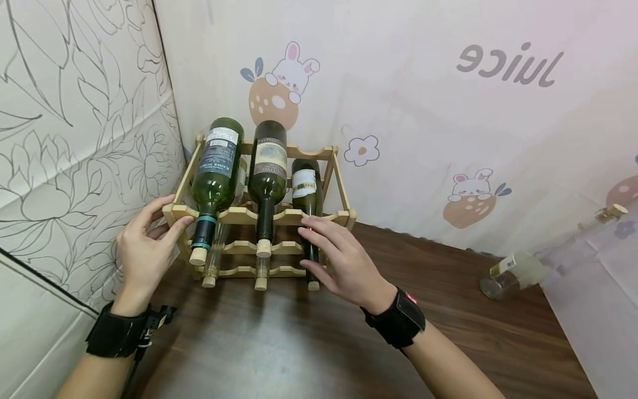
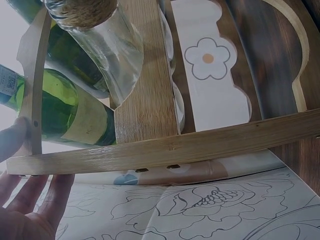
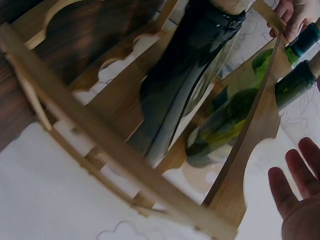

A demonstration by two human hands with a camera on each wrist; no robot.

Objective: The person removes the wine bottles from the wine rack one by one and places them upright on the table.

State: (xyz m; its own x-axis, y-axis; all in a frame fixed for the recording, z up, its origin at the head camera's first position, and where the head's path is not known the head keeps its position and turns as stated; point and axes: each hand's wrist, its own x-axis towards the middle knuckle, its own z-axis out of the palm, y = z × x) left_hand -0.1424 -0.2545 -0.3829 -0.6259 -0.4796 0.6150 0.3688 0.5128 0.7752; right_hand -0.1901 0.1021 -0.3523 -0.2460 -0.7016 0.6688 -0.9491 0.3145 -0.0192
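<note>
A wooden wine rack (image 1: 239, 215) stands by the back wall. My left hand (image 1: 144, 246) grips its top left front corner, thumb on the front rail and fingers around the side. On the top tier lie a green bottle (image 1: 218, 166) at the left and a dark bottle (image 1: 269, 188) beside it, corked necks towards me. A smaller dark bottle (image 1: 305, 183) lies lower at the right. My right hand (image 1: 344, 263) hovers before the rack's right part, fingers loosely extended; the right wrist view shows those fingertips (image 3: 282, 185) apart from the rail, holding nothing.
Two clear corked bottles, one at the left (image 1: 214, 263) and one in the middle (image 1: 261, 271), lie in the lower tiers. Further right on the brown table (image 1: 438, 332) is another clear corked bottle (image 1: 518, 271). Printed sheets (image 1: 399, 105) stand behind and at both sides.
</note>
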